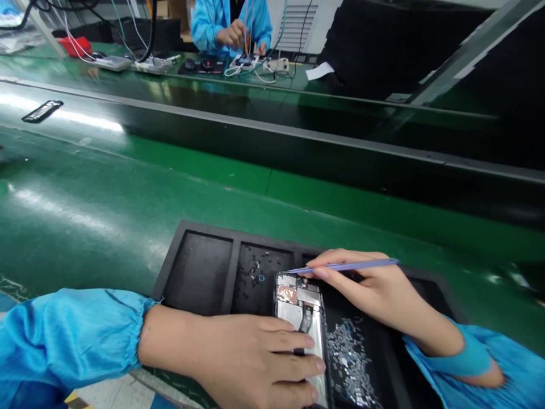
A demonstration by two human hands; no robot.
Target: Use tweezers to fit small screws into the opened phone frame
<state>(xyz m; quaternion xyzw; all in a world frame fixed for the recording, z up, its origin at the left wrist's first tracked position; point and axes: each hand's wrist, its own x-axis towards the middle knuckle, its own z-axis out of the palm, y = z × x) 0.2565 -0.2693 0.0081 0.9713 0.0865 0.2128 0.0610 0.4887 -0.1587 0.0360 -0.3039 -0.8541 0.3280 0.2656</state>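
Your left hand (255, 363) is lying flat, fingers together and stretched out, pressing down on an opened phone (303, 335) that is resting on the black tray (170, 267) at the near edge of the green table (106, 193). The fingertips are covering the lower part of the phone, while its upper part, with a copper-coloured patch and metal shields, is showing bare. Your right hand (374, 289) is closed on a thin blue stylus (349, 265), pinching it between thumb and fingers; the stylus is lying nearly level, and its tip is touching the top left corner of the phone.

The tray is showing 3 compartments to the left and under the phone: the leftmost is holding nothing that can be made out, the next is holding a scatter of tiny dark parts (255, 270), and the one on the right, just beside the phone, is holding a pile of small silvery parts (349, 358).

Beyond the table, a dark conveyor belt (298, 142) is running across the view, with 1 black phone-shaped piece (42, 111) lying on it at the far left. Across the belt, another person in a blue coat (232, 23) is working with both hands over devices and white cables (251, 62).
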